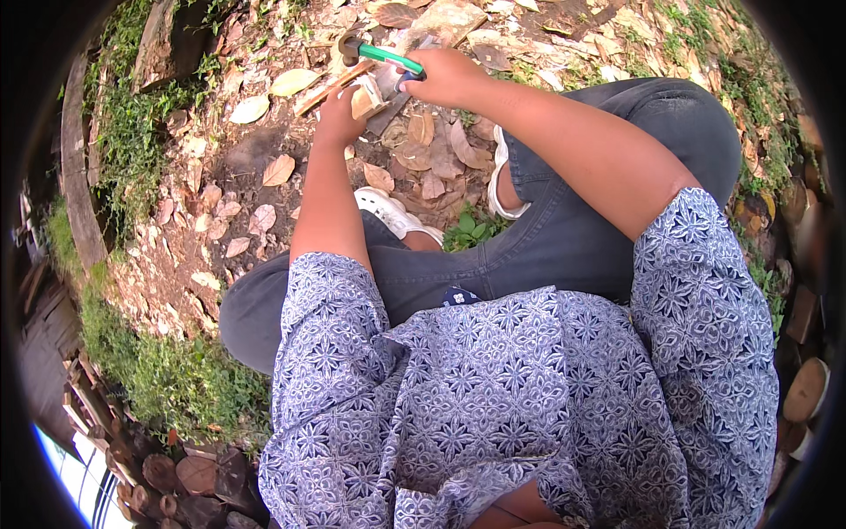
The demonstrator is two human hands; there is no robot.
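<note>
Green-handled hammer (384, 58): in right hand (447, 79) | wooden pieces (366, 103): at left hand (340, 118)

One hammer (385, 56), two white shoes (390, 213), one patterned shirt (476, 379).

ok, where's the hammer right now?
Top of the head view, left of centre: the green-handled hammer is in the right hand, close to the wood pieces at the left hand.

Sunlit, leaf-littered ground (251, 157), green weeds (181, 379)
</note>
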